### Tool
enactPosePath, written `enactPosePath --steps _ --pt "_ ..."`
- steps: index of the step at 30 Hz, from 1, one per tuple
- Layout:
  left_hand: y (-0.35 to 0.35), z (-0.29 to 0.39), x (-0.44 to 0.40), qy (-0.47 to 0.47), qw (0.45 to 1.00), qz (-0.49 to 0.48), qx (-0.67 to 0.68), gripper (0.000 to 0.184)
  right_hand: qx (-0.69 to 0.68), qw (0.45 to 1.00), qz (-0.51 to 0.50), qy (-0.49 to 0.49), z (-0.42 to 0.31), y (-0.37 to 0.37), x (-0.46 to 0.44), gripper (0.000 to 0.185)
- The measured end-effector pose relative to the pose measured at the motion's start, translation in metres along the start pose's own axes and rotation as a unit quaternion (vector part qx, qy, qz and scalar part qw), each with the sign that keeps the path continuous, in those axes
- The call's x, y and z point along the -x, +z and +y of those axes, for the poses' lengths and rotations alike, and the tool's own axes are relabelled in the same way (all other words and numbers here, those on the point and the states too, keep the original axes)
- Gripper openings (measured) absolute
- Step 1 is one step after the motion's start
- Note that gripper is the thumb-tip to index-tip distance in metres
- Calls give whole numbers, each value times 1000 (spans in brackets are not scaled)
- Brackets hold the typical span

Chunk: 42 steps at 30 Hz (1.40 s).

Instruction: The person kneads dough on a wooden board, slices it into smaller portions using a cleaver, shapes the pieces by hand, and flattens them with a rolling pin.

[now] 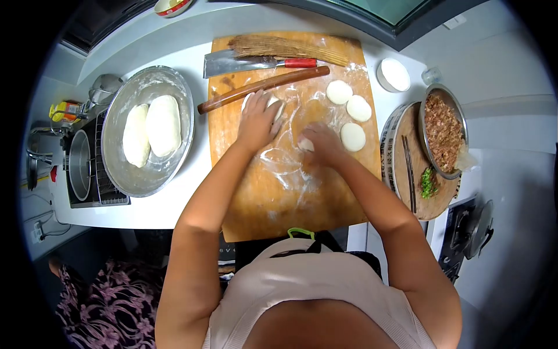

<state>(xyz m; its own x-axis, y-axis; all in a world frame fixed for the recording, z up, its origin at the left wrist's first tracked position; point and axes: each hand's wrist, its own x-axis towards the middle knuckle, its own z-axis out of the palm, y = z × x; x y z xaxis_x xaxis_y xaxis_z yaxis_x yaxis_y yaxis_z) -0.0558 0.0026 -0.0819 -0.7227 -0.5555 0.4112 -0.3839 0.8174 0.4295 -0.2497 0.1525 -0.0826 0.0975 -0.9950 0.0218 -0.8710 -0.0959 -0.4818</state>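
White dough (281,109) lies under my spread left grip (258,119), near the board's (256,203) left edge: press evenly; right grip (321,139) state, I cannot tell.

I get bright light on worktop (152,216), dim lower left; right hand (321,141) motion-blurred; edges bowed, corners black.

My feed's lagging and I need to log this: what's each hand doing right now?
Left hand: open, fingers spread over dough.
Right hand: blurred, at a small dough piece; open or closed, can't tell.
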Motion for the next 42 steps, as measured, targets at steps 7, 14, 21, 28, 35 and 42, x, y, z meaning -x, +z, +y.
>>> enactPosePath --steps 7,14,21,28,35,42 --pt "-29 25 69 -71 993 78 59 53 38 993 97 59 11 21 -14 41" --pt "-13 27 117 -168 982 82 9 61 -17 909 313 276 131 -114 -26 20" --pt "-9 26 112 -151 986 74 8 64 65 892 76 440 293 -171 -51 35" --pt "-9 28 112 -161 984 74 6 64 97 863 104 485 321 -150 -67 34" --pt "-10 25 114 -168 982 84 17 62 -455 703 361 411 221 -157 -36 20" --pt "-12 24 115 -154 984 89 29 60 -201 951 173 159 55 -64 -38 14"
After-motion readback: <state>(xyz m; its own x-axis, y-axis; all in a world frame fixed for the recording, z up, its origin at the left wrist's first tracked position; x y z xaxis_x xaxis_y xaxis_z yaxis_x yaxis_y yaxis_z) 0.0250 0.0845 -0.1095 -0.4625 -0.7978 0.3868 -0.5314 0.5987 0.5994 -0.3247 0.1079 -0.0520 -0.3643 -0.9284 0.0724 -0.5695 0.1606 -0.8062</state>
